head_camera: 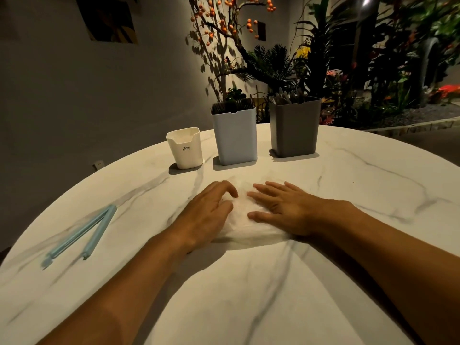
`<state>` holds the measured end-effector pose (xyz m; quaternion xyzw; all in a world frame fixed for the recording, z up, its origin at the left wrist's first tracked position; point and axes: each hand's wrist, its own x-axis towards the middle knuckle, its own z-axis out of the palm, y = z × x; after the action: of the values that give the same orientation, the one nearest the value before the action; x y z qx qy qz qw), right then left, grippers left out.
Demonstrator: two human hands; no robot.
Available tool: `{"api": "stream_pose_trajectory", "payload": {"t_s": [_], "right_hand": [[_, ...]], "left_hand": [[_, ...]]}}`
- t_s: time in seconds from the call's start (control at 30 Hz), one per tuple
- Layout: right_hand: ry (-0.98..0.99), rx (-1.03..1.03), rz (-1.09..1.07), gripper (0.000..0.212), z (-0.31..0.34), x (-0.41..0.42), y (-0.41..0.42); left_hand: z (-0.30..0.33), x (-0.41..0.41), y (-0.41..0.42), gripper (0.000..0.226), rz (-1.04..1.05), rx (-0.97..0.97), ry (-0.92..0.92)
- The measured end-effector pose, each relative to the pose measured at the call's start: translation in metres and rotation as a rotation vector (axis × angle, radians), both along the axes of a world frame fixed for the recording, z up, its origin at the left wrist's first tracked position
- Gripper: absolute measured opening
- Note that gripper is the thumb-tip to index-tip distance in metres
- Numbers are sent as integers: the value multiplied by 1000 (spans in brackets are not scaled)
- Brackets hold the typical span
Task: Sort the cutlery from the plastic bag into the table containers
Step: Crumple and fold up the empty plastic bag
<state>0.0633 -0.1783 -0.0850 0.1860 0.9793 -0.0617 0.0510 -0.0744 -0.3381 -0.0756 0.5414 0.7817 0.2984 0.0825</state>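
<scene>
Nearest the person, both bare forearms reach forward over the round white marble-patterned table (249,295) to the crumpled, translucent white plastic bag (242,220), which lies flat at the table's middle with its long axis running left to right. The left hand (207,215) rests on the bag's left end, fingers bent loosely over the film; whether it pinches the plastic I cannot tell. The right hand (283,207) lies on the bag's right half with fingers straight, pressing it flat. Both hands touch the bag, so neither is nearer. No cutlery shows through it; it looks emptied. Left of the bag, well apart, lies an opened pale blue plastic sealing clip (82,235). Beyond the bag stand three containers: a small white plastic cup (185,149) to the far left, a tall pale blue bin (235,138) straight behind, a dark grey bin (295,128) to the far right, the two bins holding utensils. Bare tabletop lies between the bag and the containers.
</scene>
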Motion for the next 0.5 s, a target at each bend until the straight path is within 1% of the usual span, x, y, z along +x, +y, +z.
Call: {"api": "stream_pose_trajectory", "payload": {"t_s": [0.03,0.07,0.13,0.17,0.2,0.23,0.27,0.3,0.33,0.4,0.5], "right_hand": [[41,48,-9,79,2,2,2],[89,140,-18,77,5,3,5],[189,411,-31,70,13,7,5],[259,498,-30,65,16,8,1],[352,512,-13,60,18,7,-5],[453,459,19,52,20,6,-11],[544,337,55,42,23,5,-19],[590,180,86,34,25,5,-28],[576,35,106,28,26,5,-35],[464,-134,114,26,25,4,-43],[374,-277,71,31,24,4,-39]], "left_hand": [[4,-1,-3,28,-24,-20,12],[6,-1,-4,31,-38,-60,27],[8,0,-2,30,-31,-118,32],[8,2,-1,30,-18,-135,20],[8,4,0,29,-5,-154,13],[8,7,0,30,9,-178,25],[7,11,1,32,22,-197,54],[6,14,1,33,42,-203,90],[5,16,2,30,69,-192,131],[3,21,5,22,120,-176,195],[0,23,8,37,192,-161,216]]}}
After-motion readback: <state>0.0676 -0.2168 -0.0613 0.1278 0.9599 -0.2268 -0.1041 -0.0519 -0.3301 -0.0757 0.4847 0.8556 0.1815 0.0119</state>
